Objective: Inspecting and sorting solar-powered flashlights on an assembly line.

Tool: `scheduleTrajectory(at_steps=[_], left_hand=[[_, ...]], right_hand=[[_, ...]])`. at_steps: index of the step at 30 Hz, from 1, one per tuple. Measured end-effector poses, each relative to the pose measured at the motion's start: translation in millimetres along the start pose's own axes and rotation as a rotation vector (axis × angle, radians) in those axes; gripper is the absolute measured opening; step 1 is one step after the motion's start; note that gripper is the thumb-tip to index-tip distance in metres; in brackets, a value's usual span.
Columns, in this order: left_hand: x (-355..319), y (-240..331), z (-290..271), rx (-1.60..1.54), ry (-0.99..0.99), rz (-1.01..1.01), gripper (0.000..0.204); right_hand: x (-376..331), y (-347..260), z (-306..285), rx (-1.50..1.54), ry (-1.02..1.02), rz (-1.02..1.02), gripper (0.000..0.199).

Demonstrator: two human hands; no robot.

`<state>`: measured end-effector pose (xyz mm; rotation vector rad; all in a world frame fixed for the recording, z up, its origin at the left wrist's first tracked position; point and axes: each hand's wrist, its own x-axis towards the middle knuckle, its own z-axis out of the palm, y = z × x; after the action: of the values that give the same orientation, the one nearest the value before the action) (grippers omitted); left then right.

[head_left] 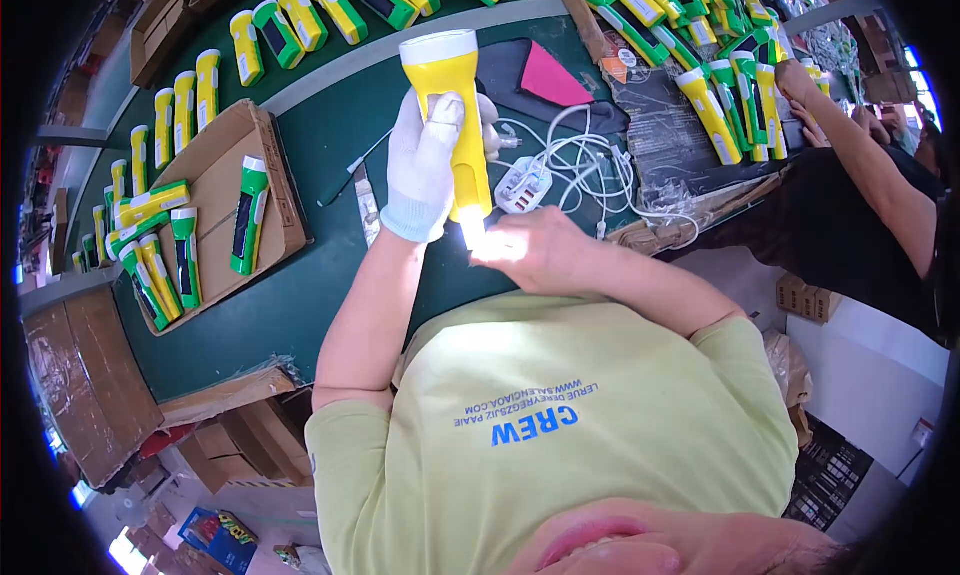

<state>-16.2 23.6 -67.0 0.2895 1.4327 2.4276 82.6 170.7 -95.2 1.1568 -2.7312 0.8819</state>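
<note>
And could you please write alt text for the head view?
A gloved left hand holds a yellow flashlight over a green table, the bare right hand at its brightly lit end. More flashlights lie in a cardboard tray at left.

This looks like an assembly workshop: identical green-and-yellow flashlights (303,17) line the green counter (335,260) from ten to twelve o'clock, more heap up past one, a cardboard tray (288,190) lies near ten, and a co-worker (860,140) reaches in before three.
</note>
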Motion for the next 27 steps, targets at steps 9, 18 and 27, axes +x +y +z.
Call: scheduleTrajectory(at_steps=[9,18,27], left_hand=[[5.1,-8.1,-2.4,0.119,0.032,0.069,0.039],[-15.0,-14.0,-17.5,-0.636,-0.215,-0.394,0.076],[-28.1,-0.3,9.6,-0.126,0.019,-0.208,0.060]], right_hand=[[16.6,-8.7,-13.1,0.734,0.283,0.176,0.022],[30.6,22.5,-69.6,0.952,0.447,0.473,0.013],[35.9,8.7,-76.2,0.574,0.497,0.393,0.012]])
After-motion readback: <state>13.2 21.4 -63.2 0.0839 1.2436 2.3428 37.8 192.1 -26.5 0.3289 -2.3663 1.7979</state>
